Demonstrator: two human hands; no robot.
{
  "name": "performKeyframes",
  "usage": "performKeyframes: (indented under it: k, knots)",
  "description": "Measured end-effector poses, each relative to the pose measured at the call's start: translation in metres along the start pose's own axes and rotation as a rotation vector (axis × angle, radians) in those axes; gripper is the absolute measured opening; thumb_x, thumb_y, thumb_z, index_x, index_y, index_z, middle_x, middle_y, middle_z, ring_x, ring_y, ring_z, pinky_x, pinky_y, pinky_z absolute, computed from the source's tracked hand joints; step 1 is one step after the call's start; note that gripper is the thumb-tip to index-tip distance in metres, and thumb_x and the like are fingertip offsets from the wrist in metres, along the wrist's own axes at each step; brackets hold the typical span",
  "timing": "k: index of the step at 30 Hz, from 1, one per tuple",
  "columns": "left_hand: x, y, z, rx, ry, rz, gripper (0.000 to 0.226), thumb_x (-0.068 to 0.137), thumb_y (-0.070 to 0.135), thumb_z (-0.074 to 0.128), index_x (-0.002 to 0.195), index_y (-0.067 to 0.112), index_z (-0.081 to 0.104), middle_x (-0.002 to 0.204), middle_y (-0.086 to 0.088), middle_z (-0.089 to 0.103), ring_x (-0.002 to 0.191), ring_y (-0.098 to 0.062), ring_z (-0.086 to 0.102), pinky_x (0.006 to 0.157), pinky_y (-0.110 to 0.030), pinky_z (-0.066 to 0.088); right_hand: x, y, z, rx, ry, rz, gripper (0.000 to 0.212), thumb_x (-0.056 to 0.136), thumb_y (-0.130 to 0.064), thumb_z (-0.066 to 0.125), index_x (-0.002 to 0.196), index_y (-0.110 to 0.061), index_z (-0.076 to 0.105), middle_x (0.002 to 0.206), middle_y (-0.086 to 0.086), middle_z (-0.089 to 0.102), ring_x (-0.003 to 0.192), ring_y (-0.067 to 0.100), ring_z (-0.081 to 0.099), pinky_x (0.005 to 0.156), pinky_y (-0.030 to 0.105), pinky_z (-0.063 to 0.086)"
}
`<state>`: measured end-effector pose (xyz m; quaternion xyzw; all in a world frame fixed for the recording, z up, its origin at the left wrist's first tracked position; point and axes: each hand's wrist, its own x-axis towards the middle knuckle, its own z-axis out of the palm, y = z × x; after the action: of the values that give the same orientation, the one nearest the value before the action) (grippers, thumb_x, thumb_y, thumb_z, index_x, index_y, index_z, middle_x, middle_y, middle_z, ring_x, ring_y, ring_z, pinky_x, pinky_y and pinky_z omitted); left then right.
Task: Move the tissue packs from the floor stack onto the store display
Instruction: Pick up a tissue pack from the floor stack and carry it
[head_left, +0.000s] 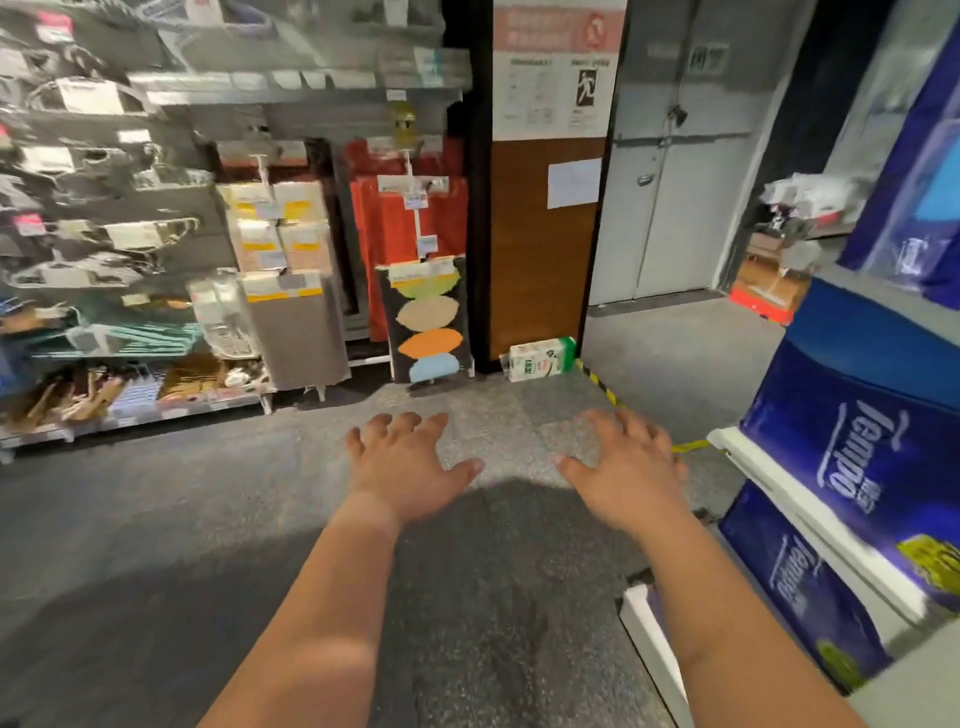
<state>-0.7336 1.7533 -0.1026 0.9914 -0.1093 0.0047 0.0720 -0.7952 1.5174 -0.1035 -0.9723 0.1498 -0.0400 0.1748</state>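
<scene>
Far left there's a shelf rack crammed with hangers and kitchen bits, all pretty blurry. Next to it some hanging mats in red and a colourful one standing on the floor. Then a brown door panel, and right at its foot sits one lone white and green tissue pack, resting on the floor beside a yellow and black floor tape.

Both arms are stretched out over the bare grey floor. Left hand is spread, fingers splayed, holding nothing. Right hand is the same, fingers fanned and empty. They're well apart from that floor pack.

On the right is the display, white shelves already loaded with big blue tissue packs, very close to the right forearm.

What could go wrong, as I see it: that right elbow looks to be just beside the white shelf edge, so swinging back with a pack could clip it or knock a blue pack loose. The plastic wrap is probably slippery, so a one-handed grab might drop it. I can't see an actual floor stack here, only that single pack, so the rest may be out of view.

Room-wise, the middle of the floor is wide open between rack and display. The tight spots are the shelf corner on the right and the rack feet low on the left.
</scene>
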Motion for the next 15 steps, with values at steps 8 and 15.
performKeyframes:
  k: [8,15]
  knots:
    - [0.183,-0.038,-0.003,-0.071,0.003,0.046,0.086,0.085,0.085,0.035,0.158,0.039,0.025,0.164,0.001,0.028,0.152,-0.033,0.015,0.121,-0.058,0.008,0.148,-0.032,0.019,0.059,0.037,0.140,0.076,0.091,-0.071,0.045,0.156,-0.043,0.018,0.167,0.000,0.012,0.151,0.032,0.010,0.118,0.058,0.017]
    - [0.342,-0.017,0.040,-0.095,-0.025,0.106,0.086,0.086,0.084,0.038,0.157,0.037,0.027,0.162,0.006,0.031,0.150,-0.026,0.017,0.118,-0.054,0.014,0.289,-0.010,0.059,0.099,0.033,0.213,0.078,0.089,-0.072,0.048,0.155,-0.039,0.023,0.166,0.001,0.017,0.150,0.033,0.011,0.117,0.058,0.017]
